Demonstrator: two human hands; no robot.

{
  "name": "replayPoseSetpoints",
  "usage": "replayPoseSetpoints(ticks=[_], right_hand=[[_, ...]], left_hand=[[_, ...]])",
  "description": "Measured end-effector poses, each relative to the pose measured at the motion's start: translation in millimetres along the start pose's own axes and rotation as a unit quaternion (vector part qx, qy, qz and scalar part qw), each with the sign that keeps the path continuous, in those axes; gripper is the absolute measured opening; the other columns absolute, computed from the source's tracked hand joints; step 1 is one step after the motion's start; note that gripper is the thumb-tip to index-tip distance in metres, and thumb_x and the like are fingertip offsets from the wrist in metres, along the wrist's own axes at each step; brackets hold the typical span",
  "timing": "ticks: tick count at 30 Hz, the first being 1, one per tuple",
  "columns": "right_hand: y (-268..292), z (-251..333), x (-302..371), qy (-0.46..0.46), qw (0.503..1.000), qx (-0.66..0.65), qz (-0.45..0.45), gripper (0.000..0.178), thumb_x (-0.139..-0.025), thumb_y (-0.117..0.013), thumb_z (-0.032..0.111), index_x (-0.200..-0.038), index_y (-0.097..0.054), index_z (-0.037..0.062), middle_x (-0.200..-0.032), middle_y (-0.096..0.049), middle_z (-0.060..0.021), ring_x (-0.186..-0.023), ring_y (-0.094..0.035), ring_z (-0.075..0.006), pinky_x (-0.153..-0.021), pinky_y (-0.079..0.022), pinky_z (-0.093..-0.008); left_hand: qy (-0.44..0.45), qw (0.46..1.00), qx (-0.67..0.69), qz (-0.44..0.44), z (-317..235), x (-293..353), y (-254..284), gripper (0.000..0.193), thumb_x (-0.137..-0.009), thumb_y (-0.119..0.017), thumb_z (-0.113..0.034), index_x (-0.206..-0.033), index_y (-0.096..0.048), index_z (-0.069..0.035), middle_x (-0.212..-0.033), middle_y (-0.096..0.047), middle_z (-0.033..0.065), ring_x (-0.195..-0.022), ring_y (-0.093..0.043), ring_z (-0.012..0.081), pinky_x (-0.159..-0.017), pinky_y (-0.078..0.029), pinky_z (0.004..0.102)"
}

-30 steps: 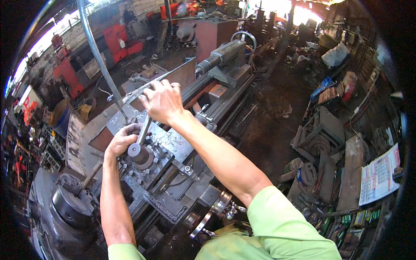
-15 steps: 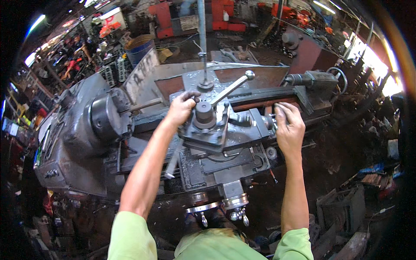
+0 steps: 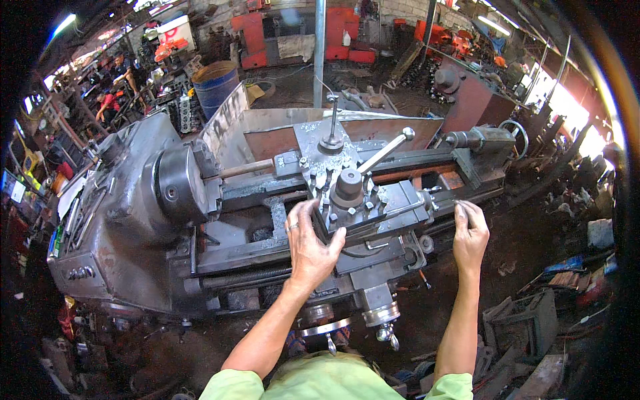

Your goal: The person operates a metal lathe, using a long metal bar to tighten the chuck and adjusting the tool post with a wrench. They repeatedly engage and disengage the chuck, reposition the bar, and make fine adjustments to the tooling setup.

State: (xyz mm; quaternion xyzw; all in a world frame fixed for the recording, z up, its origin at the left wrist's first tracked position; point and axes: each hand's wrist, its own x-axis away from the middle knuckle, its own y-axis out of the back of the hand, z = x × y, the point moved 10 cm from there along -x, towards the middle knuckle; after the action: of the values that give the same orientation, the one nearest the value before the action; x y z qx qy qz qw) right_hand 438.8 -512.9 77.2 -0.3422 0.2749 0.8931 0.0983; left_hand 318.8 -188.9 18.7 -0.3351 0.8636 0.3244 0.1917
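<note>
A lathe lies across the head view. My left hand (image 3: pixel 310 245) is at the near left corner of its square tool post (image 3: pixel 348 212), fingers and thumb spread around that corner. Whether the fingertips press on the metal is hard to make out. A long lever with a ball end (image 3: pixel 387 152) rises from behind the round knob (image 3: pixel 349 187) on top of the post. My right hand (image 3: pixel 471 233) hovers right of the small slide's crank handle (image 3: pixel 433 195), apart from it. Its fingers are bent, with nothing visible between them.
The chuck (image 3: pixel 175 187) at left holds a thin rod (image 3: pixel 240 168) pointing toward the tool post. The tailstock (image 3: pixel 483 143) stands at far right. Two handwheels (image 3: pixel 325 329) hang at the carriage's near side. Behind the lathe are a metal pole (image 3: pixel 319 60) and a blue drum (image 3: pixel 217 87).
My left hand has come from the top of the tool post down to its near corner. My right hand has drawn away from the crank handle. The view has shifted.
</note>
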Motion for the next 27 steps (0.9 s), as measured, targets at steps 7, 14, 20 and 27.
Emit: replayPoseSetpoints(ticks=[7, 14, 20, 27], right_hand=[[-5.3, 31.8, -7.3, 0.039, 0.999, 0.029, 0.005, 0.02, -0.096, -0.065, 0.012, -0.105, -0.07, -0.0052, -0.106, -0.069, -0.0156, -0.098, -0.066, -0.0256, -0.089, -0.05, -0.0339], [-76.8, 93.9, -39.6, 0.172, 0.978, 0.117, 0.031, 0.022, -0.091, -0.068, 0.017, -0.105, -0.073, 0.0006, -0.113, -0.067, -0.0171, -0.108, -0.062, -0.0343, -0.095, -0.049, -0.0424], [-154.8, 85.2, -66.4, 0.205, 0.938, 0.26, 0.104, 0.034, -0.093, -0.063, 0.039, -0.115, -0.071, 0.0145, -0.137, -0.056, -0.0127, -0.128, -0.05, -0.0315, -0.096, -0.045, -0.0517], [-156.8, 77.2, -67.6, 0.195, 0.915, 0.326, 0.136, 0.035, -0.095, -0.058, 0.046, -0.115, -0.07, 0.0193, -0.134, -0.058, -0.0091, -0.134, -0.043, -0.0307, -0.098, -0.04, -0.0552]], left_hand=[[-0.054, 0.98, 0.014, 0.193, 26.0, -51.4, -38.4, 0.109, -0.059, -0.09, -0.042, -0.151, -0.036, -0.017, -0.155, -0.02, 0.0356, -0.147, -0.02, 0.0489, -0.119, -0.026, 0.0535], [-0.042, 0.983, 0.039, 0.175, 37.2, -46.5, -44.8, 0.098, -0.06, -0.089, -0.038, -0.146, -0.042, -0.025, -0.152, -0.02, 0.0409, -0.146, -0.018, 0.0538, -0.118, -0.024, 0.0572], [-0.051, 0.982, 0.051, 0.176, 34.5, -49.1, -43.6, 0.097, -0.061, -0.087, -0.037, -0.146, -0.042, -0.024, -0.15, -0.024, 0.0416, -0.146, -0.018, 0.0537, -0.119, -0.023, 0.0576], [-0.045, 0.983, 0.058, 0.17, 35.1, -48.5, -42.9, 0.098, -0.059, -0.087, -0.038, -0.145, -0.043, -0.022, -0.149, -0.029, 0.0405, -0.145, -0.019, 0.0531, -0.119, -0.022, 0.057]])
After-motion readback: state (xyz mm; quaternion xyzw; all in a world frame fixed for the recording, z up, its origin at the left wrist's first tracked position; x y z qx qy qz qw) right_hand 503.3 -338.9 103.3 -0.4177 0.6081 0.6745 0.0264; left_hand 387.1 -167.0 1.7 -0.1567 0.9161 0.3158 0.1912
